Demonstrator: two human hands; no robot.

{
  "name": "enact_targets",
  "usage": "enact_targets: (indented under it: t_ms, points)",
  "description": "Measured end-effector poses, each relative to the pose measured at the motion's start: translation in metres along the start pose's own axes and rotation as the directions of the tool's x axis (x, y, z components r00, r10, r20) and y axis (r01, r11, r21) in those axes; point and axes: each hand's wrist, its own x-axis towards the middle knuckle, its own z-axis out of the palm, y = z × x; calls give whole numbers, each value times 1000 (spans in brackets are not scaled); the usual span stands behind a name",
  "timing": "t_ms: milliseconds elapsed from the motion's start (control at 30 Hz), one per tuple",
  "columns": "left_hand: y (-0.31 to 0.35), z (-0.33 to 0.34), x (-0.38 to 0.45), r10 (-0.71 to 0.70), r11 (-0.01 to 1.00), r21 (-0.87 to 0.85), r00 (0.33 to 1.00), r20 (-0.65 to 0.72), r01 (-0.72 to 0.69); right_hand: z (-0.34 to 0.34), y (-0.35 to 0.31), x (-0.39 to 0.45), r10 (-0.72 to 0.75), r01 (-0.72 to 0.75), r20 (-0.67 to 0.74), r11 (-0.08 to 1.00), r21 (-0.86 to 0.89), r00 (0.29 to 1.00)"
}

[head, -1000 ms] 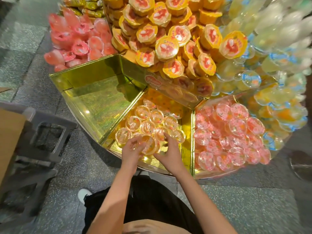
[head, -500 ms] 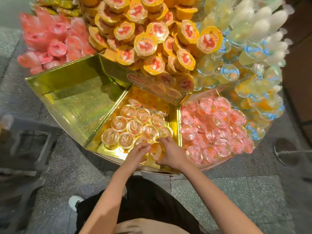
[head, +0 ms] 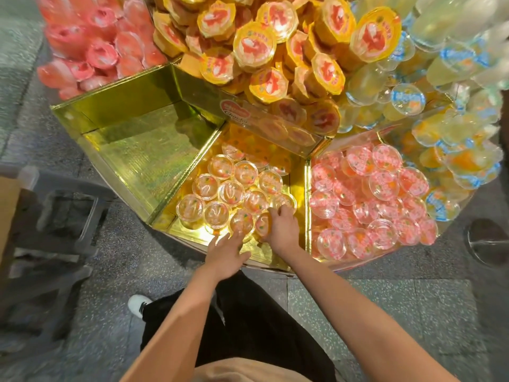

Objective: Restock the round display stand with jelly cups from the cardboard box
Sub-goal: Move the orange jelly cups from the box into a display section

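1. My right hand (head: 281, 230) pinched one clear jelly cup (head: 263, 223), tilted on edge, in the gold middle compartment (head: 298, 194).
2. My left hand (head: 225, 252) hovered beside it, fingers loosely spread, empty.
3. Released tilted, it could have rolled and knocked the neighbouring cups (head: 231, 193) askew.

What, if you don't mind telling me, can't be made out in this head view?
- Cardboard box: cut off by the left edge; contents unseen.
- Right hand fingertips: hidden among the jelly cups.
- Left hand: motion-blurred; contact unclear.
- Lid print: too small.
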Motion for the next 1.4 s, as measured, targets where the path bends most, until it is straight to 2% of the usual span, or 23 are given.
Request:
enact_targets:
  t_ms: [133, 200, 267, 300, 400, 533, 800, 867, 967, 1200, 1300, 1400]
  points:
    - [1, -4, -2, -7, 996, -87, 1000, -7, 7, 6, -6, -6, 52, -53, 35, 998, 34, 998]
    - [5, -10, -8, -18, 961, -275, 999, -47, 4, 5, -9, -7, 64, -69, 93, 997, 45, 994]
    - [7, -21, -16, -58, 859, -512, 997, -60, 19, 0, -12, -5, 74, -81, 141, 996, 45, 987]
    - [4, -26, -19, -72, 817, -576, 994, -86, 10, -5, -14, -4, 81, -89, 164, 995, 40, 983]
    - [-12, -44, -27, -82, 791, -612, 987, -141, -22, -29, -24, 6, 78, -85, 173, 996, 34, 982]
    - [-40, -68, -40, -27, 800, -594, 984, -178, -85, -66, -57, 17, 5, -10, 77, 997, 71, 997]
    - [-132, -119, -102, -120, 772, -623, 933, -341, -128, -103, -199, 14, -289, 282, 63, 954, 104, 955]
    - [-166, -127, -125, -157, 794, -597, 912, -378, -111, -105, -243, 9, -372, 360, 135, 927, 103, 919]
    - [-223, -134, -162, -237, 818, -574, 883, -406, -44, -104, -316, -7, -504, 501, 282, 861, 88, 817]
    - [-363, -118, -262, -471, 772, -625, 762, -444, 113, -70, -480, -62, -673, 725, 398, 688, 28, 623]
    - [-414, -99, -307, -588, 719, -673, 669, -454, 175, -51, -542, -84, -716, 778, 415, 628, 30, 561]
    - [-458, -69, -344, -725, 604, -773, 538, -430, 195, -34, -597, -106, -740, 811, 433, 584, 34, 515]
